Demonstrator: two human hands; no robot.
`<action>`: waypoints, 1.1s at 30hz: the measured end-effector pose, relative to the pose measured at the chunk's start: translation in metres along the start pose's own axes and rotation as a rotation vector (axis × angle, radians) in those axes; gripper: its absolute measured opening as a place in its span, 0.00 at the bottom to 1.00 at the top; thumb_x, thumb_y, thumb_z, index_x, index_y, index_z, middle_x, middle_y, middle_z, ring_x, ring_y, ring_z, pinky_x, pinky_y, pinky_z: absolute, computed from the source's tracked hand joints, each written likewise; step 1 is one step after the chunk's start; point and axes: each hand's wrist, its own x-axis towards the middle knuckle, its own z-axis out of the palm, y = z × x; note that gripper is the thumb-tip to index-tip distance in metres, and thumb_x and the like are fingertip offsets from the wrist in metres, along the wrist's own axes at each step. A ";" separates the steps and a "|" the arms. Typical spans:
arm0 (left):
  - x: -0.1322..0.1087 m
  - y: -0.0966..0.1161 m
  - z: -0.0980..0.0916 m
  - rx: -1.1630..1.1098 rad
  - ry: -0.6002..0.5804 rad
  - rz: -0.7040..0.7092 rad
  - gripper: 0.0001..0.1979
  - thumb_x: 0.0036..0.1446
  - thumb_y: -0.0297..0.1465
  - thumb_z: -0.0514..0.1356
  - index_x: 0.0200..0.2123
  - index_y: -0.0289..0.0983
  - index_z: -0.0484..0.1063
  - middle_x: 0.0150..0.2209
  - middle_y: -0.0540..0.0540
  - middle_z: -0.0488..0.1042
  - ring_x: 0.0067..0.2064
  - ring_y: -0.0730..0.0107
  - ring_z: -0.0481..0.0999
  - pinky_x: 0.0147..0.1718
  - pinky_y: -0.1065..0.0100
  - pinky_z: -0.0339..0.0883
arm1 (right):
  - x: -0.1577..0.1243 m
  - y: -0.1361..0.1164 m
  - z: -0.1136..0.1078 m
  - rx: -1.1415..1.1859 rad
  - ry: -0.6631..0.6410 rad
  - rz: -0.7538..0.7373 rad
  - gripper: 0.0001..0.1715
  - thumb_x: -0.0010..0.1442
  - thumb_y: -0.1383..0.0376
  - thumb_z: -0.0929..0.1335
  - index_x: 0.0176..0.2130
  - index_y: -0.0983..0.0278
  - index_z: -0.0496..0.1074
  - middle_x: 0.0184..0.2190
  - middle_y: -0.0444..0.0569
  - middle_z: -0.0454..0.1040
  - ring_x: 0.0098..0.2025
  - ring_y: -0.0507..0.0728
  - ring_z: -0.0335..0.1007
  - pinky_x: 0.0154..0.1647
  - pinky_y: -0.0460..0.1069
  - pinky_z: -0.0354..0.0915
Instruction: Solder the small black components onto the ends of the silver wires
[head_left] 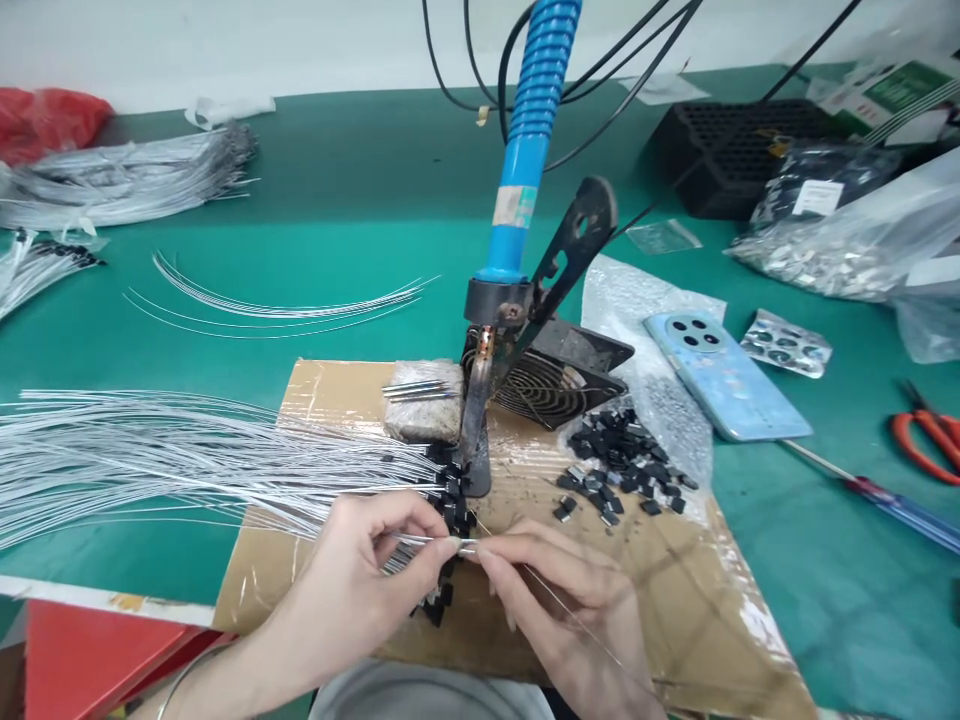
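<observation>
My left hand [375,580] pinches a thin white wire [466,545] between thumb and index finger. The fingertips of my right hand [570,610] close on the same wire's end, almost touching the left thumb. A fine silvery strand [555,598] passes through my right hand and trails down to the right; it looks like solder wire. Just above stands a blue-handled soldering iron [517,200], its dark tip [474,425] pointing down. A large bundle of white wires [195,450] with black connectors [454,500] at the ends lies beside and behind my left hand.
Cardboard [675,590] covers the front of the green table [345,240]. A pile of loose black connectors [619,450] sits at right, near a small fan [551,385], a blue phone [727,375], orange-handled pliers [926,435] and a screwdriver [892,505]. Wire bundles [127,175] lie far left.
</observation>
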 end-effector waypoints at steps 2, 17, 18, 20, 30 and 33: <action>0.000 0.001 0.000 0.005 -0.017 -0.014 0.09 0.60 0.35 0.62 0.30 0.38 0.76 0.26 0.48 0.75 0.27 0.69 0.69 0.25 0.70 0.60 | -0.001 0.002 -0.002 -0.043 -0.035 -0.059 0.08 0.64 0.70 0.69 0.35 0.61 0.78 0.25 0.43 0.75 0.22 0.50 0.69 0.22 0.43 0.65; -0.001 -0.001 -0.011 -0.027 -0.012 -0.091 0.10 0.60 0.36 0.62 0.29 0.37 0.76 0.24 0.50 0.72 0.24 0.73 0.63 0.22 0.71 0.53 | -0.015 0.025 -0.035 0.244 0.334 0.061 0.15 0.67 0.59 0.67 0.39 0.58 0.83 0.26 0.48 0.78 0.22 0.54 0.74 0.22 0.48 0.71; -0.001 -0.002 -0.010 -0.030 -0.010 -0.087 0.10 0.60 0.36 0.62 0.30 0.37 0.76 0.24 0.49 0.72 0.24 0.73 0.63 0.22 0.71 0.53 | -0.015 0.026 -0.035 0.323 0.292 0.074 0.22 0.70 0.55 0.63 0.40 0.59 0.84 0.27 0.51 0.79 0.24 0.56 0.75 0.24 0.49 0.72; 0.000 -0.002 -0.007 -0.039 0.002 -0.074 0.09 0.60 0.35 0.62 0.31 0.36 0.77 0.24 0.49 0.73 0.23 0.74 0.62 0.22 0.71 0.53 | -0.014 0.027 -0.030 0.435 0.228 0.127 0.34 0.72 0.50 0.56 0.39 0.62 0.85 0.26 0.55 0.80 0.25 0.58 0.76 0.25 0.51 0.74; 0.000 0.002 0.000 -0.119 0.059 -0.054 0.08 0.60 0.34 0.62 0.31 0.36 0.76 0.25 0.50 0.73 0.27 0.73 0.65 0.25 0.72 0.57 | -0.001 -0.006 0.024 0.563 0.195 0.370 0.08 0.61 0.59 0.73 0.37 0.56 0.85 0.26 0.44 0.76 0.21 0.48 0.69 0.22 0.42 0.69; -0.001 0.000 0.003 -0.105 0.080 -0.045 0.08 0.60 0.35 0.61 0.31 0.37 0.76 0.25 0.50 0.74 0.26 0.73 0.65 0.25 0.72 0.57 | 0.001 -0.007 0.027 0.650 0.170 0.407 0.05 0.59 0.60 0.75 0.36 0.55 0.85 0.25 0.43 0.76 0.20 0.46 0.69 0.22 0.40 0.70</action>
